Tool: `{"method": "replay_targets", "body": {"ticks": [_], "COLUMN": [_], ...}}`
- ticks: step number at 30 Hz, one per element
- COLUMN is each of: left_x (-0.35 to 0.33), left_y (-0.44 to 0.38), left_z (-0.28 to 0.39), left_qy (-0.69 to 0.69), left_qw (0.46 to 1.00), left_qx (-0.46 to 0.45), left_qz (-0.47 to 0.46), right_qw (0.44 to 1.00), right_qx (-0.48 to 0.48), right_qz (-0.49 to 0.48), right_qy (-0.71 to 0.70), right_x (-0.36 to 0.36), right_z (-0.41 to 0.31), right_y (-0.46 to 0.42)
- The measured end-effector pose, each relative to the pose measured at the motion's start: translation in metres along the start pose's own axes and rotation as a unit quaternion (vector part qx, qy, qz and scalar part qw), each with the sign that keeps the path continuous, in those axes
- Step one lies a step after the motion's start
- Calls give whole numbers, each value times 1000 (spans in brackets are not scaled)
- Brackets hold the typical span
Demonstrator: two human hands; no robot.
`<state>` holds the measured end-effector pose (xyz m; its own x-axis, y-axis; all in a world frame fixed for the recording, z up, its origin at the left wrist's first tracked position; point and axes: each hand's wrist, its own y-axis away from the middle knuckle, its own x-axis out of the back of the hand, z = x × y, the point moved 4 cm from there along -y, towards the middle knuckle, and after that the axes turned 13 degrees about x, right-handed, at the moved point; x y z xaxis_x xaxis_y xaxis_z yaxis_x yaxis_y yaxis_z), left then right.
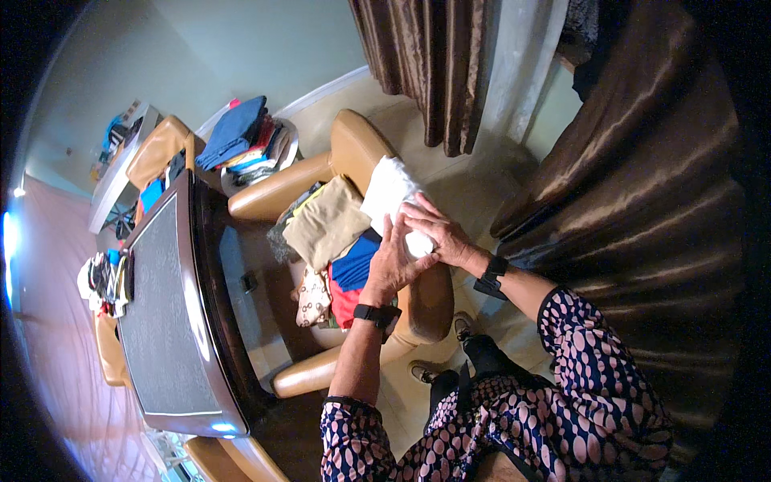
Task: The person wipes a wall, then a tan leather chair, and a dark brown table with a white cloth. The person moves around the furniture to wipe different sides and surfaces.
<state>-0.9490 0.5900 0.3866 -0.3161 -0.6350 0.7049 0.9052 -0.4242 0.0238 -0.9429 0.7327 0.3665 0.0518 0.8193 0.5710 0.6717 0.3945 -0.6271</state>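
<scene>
A bundle of white cloth (388,191) lies over the top of a tan armchair's backrest. My left hand (393,262) and my right hand (438,234) are close together at its near end, with fingers on the cloth; whether they grip it or only press on it is hard to tell. On the chair seat, just left of the hands, are a folded beige garment (328,220), folded blue cloth (356,262), red cloth (346,301) and a patterned cream cloth (314,298).
A dark-framed table (171,313) stands to the left. Beyond the armchair (280,184), folded clothes with jeans (235,134) on top are stacked on another seat. More clothes (107,280) lie at the far left. Brown curtains (608,211) hang at right.
</scene>
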Motion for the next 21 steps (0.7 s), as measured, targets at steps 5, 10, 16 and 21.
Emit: {"method": "replay_targets", "body": {"ticks": [5, 10, 16, 21], "left_x": [-17, -30, -33, -12], "left_y": [55, 143, 117, 24], "left_z": [7, 34, 24, 12], "left_qy": [11, -71, -3, -50], "left_qw": [1000, 997, 1000, 997], "left_qx": [14, 3, 5, 26], "left_qz": [-17, -6, 1, 48], "right_qw": [995, 999, 1000, 999], "right_qx": [-4, -11, -6, 33], "right_qz": [-25, -16, -21, 16], "right_qy": [94, 35, 18, 35], "right_x": [-5, -9, -10, 3], "right_z": [-54, -125, -99, -29], "right_y": [38, 97, 82, 11]}}
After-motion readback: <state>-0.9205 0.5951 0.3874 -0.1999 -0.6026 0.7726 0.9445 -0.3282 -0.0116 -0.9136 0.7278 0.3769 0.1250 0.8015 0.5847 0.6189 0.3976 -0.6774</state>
